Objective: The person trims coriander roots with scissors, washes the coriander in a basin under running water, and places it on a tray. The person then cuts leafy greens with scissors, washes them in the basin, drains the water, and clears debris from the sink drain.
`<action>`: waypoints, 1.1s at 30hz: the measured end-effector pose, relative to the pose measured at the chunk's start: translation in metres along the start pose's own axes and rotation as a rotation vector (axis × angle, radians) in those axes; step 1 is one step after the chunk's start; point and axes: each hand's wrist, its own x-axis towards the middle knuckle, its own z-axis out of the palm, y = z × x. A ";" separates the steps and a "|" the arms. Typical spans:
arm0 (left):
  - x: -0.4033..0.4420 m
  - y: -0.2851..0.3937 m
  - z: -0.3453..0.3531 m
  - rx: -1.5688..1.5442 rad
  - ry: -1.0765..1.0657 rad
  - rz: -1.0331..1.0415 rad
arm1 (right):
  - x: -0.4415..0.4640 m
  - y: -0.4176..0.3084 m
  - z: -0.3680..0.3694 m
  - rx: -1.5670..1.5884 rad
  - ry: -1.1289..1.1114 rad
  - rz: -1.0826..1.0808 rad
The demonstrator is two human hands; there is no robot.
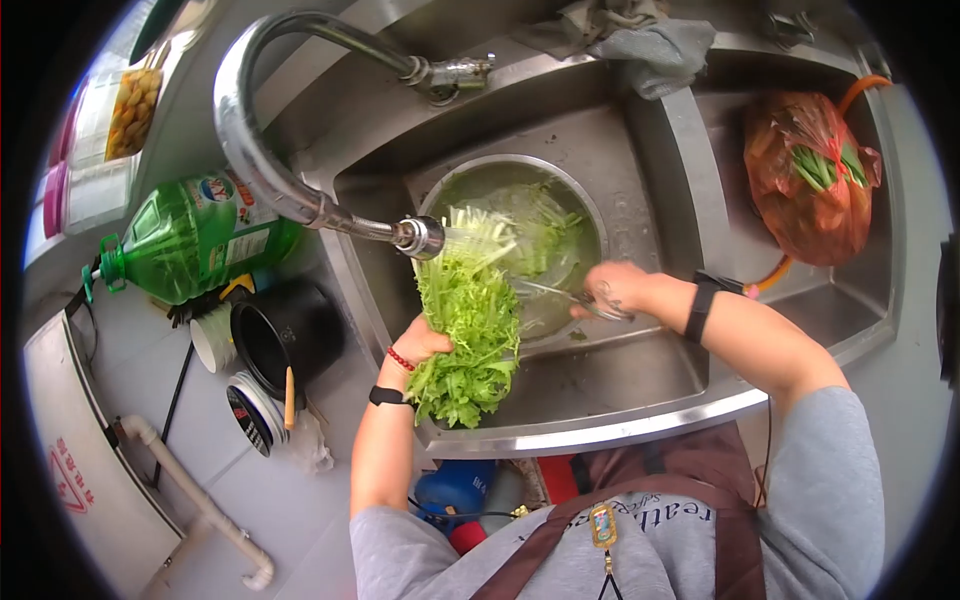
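My left hand [428, 342] is closed around a bunch of curly leafy greens [465, 340], the leaves toward me and the pale cut stems toward the faucet. My right hand [610, 290], slightly blurred, is closed on metal scissors [606, 309]. Their blades point left toward the greens. Below both hands, a round metal basin [598, 215] sits in the sink with water and loose pieces of greens [545, 235] in it. The faucet head [420, 238] hangs just above the stems, with a whitish spray beside it.
The steel sink [655, 330] has a second compartment at right, holding a red plastic bag [800, 200] of green vegetables. A grey cloth [657, 55] drapes over the back rim. At left stand a green detergent jug [195, 240] and a black bucket [285, 335].
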 end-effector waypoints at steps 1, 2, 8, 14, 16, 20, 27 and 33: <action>0.001 0.011 0.007 0.005 0.025 -0.004 | 0.005 0.009 0.013 0.173 -0.073 -0.125; 0.003 0.024 0.013 0.107 0.002 -0.026 | 0.020 0.022 0.048 0.269 0.147 -0.335; 0.019 0.059 0.045 0.498 -0.053 -0.108 | 0.023 -0.042 0.001 0.195 0.107 -0.068; 0.023 0.077 0.048 1.294 0.314 -0.219 | 0.002 -0.009 0.012 0.310 -0.039 0.026; 0.025 0.078 0.064 1.475 0.431 -0.224 | 0.011 -0.006 0.041 0.484 -0.055 -0.238; 0.036 0.043 0.089 1.970 0.548 0.137 | 0.029 -0.051 0.026 1.019 -0.134 0.010; 0.061 0.037 0.078 1.980 0.584 0.218 | 0.028 -0.008 0.036 0.732 0.075 0.232; 0.140 -0.029 0.048 1.148 0.583 0.151 | 0.003 0.029 0.061 0.887 0.075 0.219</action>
